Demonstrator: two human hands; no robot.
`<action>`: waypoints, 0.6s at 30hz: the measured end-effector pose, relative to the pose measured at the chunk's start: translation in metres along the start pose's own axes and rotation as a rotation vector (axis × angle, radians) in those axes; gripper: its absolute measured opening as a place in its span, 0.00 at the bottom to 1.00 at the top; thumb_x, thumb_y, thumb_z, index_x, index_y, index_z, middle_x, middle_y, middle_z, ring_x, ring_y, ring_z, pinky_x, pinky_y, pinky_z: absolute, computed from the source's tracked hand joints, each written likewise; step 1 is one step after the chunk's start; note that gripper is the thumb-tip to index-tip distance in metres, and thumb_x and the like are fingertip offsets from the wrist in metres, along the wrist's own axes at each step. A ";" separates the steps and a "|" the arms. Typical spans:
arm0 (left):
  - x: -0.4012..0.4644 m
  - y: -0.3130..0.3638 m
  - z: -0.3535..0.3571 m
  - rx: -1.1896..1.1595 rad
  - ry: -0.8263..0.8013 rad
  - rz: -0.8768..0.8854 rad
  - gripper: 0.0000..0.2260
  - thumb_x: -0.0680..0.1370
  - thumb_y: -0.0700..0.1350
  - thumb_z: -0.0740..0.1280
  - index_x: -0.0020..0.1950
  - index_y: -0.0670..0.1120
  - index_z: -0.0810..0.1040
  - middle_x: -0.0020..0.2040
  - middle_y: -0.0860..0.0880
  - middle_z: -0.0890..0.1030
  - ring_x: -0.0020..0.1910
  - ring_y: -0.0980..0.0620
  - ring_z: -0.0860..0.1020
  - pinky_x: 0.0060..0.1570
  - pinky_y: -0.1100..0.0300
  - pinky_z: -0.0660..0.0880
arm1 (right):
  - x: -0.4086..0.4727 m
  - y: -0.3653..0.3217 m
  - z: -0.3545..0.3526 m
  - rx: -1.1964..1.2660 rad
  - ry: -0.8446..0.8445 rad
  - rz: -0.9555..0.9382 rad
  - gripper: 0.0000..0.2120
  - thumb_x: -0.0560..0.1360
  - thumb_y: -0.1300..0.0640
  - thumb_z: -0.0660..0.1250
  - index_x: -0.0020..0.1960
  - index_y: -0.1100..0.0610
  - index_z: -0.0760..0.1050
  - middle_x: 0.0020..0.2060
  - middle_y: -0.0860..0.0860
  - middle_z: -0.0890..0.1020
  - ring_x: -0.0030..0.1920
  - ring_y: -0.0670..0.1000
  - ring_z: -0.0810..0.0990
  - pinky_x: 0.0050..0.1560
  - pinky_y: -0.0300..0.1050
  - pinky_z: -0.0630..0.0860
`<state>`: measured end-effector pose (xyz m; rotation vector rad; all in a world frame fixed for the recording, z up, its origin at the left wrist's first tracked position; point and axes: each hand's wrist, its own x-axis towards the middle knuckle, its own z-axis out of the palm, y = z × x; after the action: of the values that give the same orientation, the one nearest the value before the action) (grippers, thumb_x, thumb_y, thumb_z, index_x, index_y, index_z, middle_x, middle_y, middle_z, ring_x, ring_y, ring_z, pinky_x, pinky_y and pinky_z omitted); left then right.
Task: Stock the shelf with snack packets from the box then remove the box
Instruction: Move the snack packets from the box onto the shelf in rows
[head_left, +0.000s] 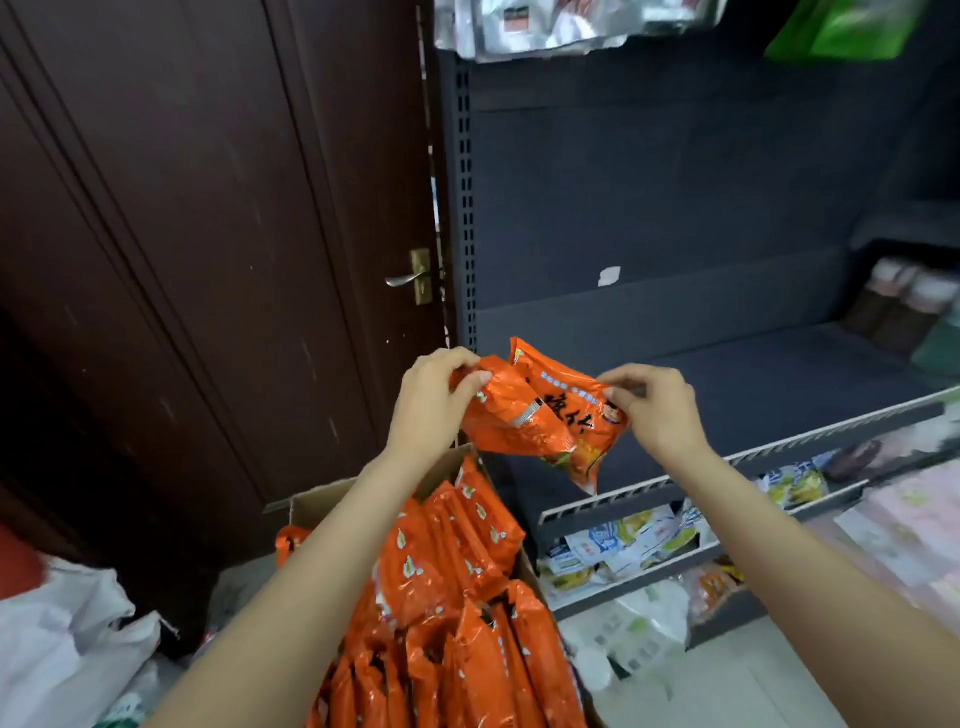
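Observation:
Orange snack packets (540, 415) hang in the air in front of a dark shelf (769, 374). My left hand (431, 400) pinches their upper left corner, and my right hand (654, 405) pinches the right edge. Two packets seem to overlap there. Below them stands an open cardboard box (322, 504) packed with several more upright orange packets (467, 597). The shelf board behind my hands is bare at the left.
A dark wooden door (208, 234) with a brass handle (410, 278) stands to the left of the shelf unit. Lower shelves (649, 535) hold pale packets. A white plastic bag (62, 634) lies at lower left. Jars (904, 301) sit far right on the shelf.

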<state>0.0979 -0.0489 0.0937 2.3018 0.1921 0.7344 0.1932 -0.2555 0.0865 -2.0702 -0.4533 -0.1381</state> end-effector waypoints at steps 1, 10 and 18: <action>0.005 0.013 0.009 0.013 0.014 0.015 0.05 0.76 0.45 0.67 0.49 0.46 0.81 0.45 0.51 0.79 0.48 0.51 0.76 0.51 0.59 0.70 | 0.004 0.006 -0.016 0.010 0.019 -0.002 0.08 0.74 0.66 0.66 0.44 0.55 0.82 0.38 0.46 0.80 0.40 0.44 0.77 0.38 0.27 0.69; 0.049 0.115 0.152 0.019 0.015 -0.019 0.05 0.76 0.47 0.68 0.50 0.49 0.81 0.49 0.52 0.74 0.51 0.45 0.77 0.51 0.44 0.76 | 0.055 0.105 -0.172 0.033 0.050 -0.016 0.11 0.74 0.66 0.66 0.41 0.52 0.80 0.38 0.45 0.81 0.43 0.45 0.78 0.44 0.37 0.73; 0.094 0.179 0.263 -0.035 -0.125 -0.082 0.04 0.77 0.44 0.66 0.47 0.47 0.81 0.44 0.50 0.82 0.42 0.52 0.80 0.49 0.54 0.77 | 0.117 0.197 -0.260 -0.003 0.080 0.015 0.12 0.74 0.65 0.66 0.40 0.49 0.80 0.37 0.44 0.81 0.39 0.47 0.79 0.41 0.44 0.75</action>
<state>0.3096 -0.3036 0.0994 2.2837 0.2137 0.5467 0.3972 -0.5359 0.0951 -2.0626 -0.3887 -0.2126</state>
